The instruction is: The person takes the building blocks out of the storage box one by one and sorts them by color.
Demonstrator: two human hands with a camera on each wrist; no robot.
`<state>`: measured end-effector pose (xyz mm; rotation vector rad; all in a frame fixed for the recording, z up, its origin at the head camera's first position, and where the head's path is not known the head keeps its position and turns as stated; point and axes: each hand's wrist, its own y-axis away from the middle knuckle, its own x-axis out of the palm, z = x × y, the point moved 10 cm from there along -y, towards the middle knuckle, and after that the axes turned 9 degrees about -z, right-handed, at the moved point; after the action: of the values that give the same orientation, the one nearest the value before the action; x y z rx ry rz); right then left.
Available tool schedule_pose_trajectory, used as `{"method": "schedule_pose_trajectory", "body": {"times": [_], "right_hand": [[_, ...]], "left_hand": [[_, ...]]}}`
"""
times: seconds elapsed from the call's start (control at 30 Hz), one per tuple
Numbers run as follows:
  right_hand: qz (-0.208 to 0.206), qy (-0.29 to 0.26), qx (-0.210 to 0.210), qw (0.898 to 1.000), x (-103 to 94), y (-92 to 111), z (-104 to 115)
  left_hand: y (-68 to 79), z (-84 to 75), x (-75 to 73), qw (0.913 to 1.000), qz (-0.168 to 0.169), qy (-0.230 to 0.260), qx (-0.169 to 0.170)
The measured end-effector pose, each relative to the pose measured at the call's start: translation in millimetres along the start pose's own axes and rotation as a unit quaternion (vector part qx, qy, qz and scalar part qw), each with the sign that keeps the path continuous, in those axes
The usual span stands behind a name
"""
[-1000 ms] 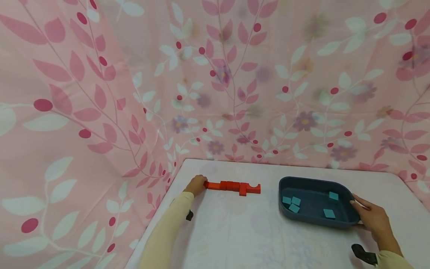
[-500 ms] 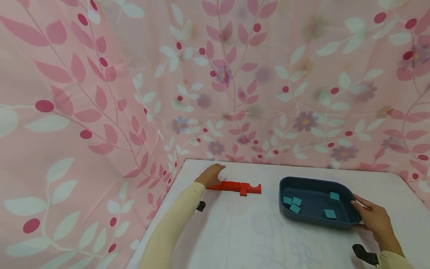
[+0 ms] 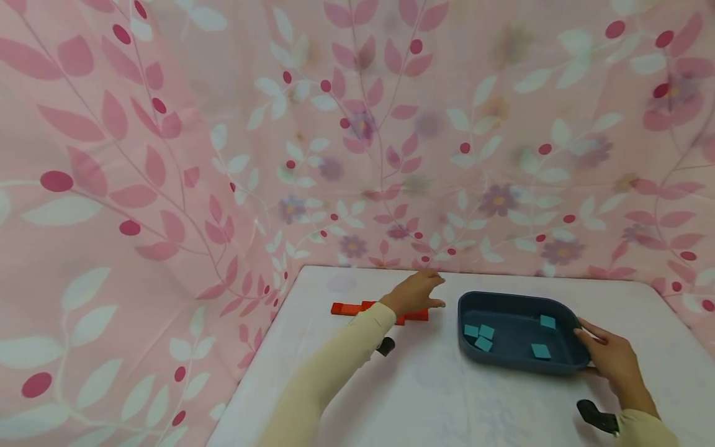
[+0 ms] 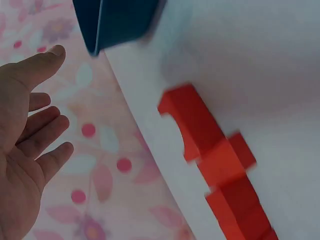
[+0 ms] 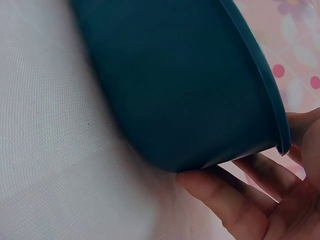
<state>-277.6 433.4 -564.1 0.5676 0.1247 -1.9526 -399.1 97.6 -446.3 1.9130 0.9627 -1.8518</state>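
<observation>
My left hand [image 3: 414, 293], fingers spread and holding nothing, hovers over the right part of a row of red toy blocks [image 3: 350, 308], partly hiding it. In the left wrist view the red blocks [image 4: 222, 160] lie end to end on the white cloth, the end one with an arched notch, and my left hand [image 4: 30, 140] is apart from them. My right hand [image 3: 611, 357] grips the right end of a dark blue tray [image 3: 514, 365]. Several small teal square blocks [image 3: 540, 351] lie in the tray. In the right wrist view my fingers [image 5: 220, 197] press against the tray's outer wall [image 5: 175, 90].
A white cloth covers the table [image 3: 424, 397]. Its back edge meets a pink floral curtain [image 3: 391, 155], which also hangs along the left side. Black wrist camera mounts [image 3: 596, 416] stick out below both wrists.
My left hand has let go of the left end of the red row and moved right above it, toward the tray. The right hand stays on the tray; the head view has shifted slightly.
</observation>
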Motion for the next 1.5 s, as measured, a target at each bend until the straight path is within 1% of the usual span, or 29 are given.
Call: {"method": "schedule_pose_trajectory", "body": {"times": [0.17,0.27,0.37,0.43,0.5,0.6,0.7,0.77,0.8,0.93,1.07,1.2,1.27,1.33,1.4,1.5], "right_hand": [[-0.003,-0.003,-0.016,1.0,2.8,-1,6],[0.004,-0.001,-0.02,1.0,5.4,-1,7],[0.005,-0.001,-0.016,1.0,5.5,-1,6],[-0.001,0.004,-0.017,1.0,4.0,-1,5],[-0.008,0.011,-0.018,1.0,2.4,0,5],[-0.017,0.024,-0.018,0.999,1.0,-1,2],[-0.018,0.023,-0.014,0.999,1.1,-1,-1],[-0.017,0.02,-0.013,1.0,1.3,-1,-1],[-0.017,0.019,-0.015,1.0,1.2,-1,-1],[-0.014,0.02,-0.028,0.999,0.2,0,4],[-0.008,0.019,-0.029,0.999,-1.1,1,7],[-0.009,0.019,-0.019,1.0,-3.0,1,5],[-0.012,0.02,-0.019,1.0,-4.0,2,5],[-0.015,0.021,-0.022,0.999,-4.8,3,5],[-0.017,0.017,-0.026,0.999,-4.8,3,6],[-0.02,0.017,-0.022,0.999,-4.7,3,4]], "left_hand": [[-18.2,-30.6,17.6,0.9996,0.015,0.007,0.022],[-25.6,-48.2,27.7,0.9985,0.028,-0.003,0.046],[-32.3,-63.5,39.1,0.9966,0.045,-0.011,0.068],[-36.1,-69.6,49.3,0.9959,0.061,0.001,0.066],[-38.3,-72.9,61.0,0.9952,0.081,0.016,0.053],[-38.4,-75.5,79.2,0.9929,0.112,0.021,0.033],[-36.3,-77.4,90.3,0.9909,0.132,0.015,0.02],[-35.4,-79.1,92.8,0.9907,0.135,0.008,0.016],[-35.4,-81.0,92.3,0.9909,0.133,-0.002,0.021],[-36.5,-86.5,89.6,0.9908,0.121,-0.053,0.031],[-37.6,-89.7,92.0,0.9867,0.12,-0.106,0.031],[-37.9,-93.8,97.6,0.9823,0.125,-0.135,0.037],[-37.9,-95.6,98.7,0.9816,0.128,-0.135,0.042],[-38.0,-95.2,98.6,0.9832,0.131,-0.12,0.041],[-38.1,-93.1,96.7,0.986,0.131,-0.096,0.038],[-38.8,-88.8,91.3,0.9913,0.119,-0.043,0.037]]}}
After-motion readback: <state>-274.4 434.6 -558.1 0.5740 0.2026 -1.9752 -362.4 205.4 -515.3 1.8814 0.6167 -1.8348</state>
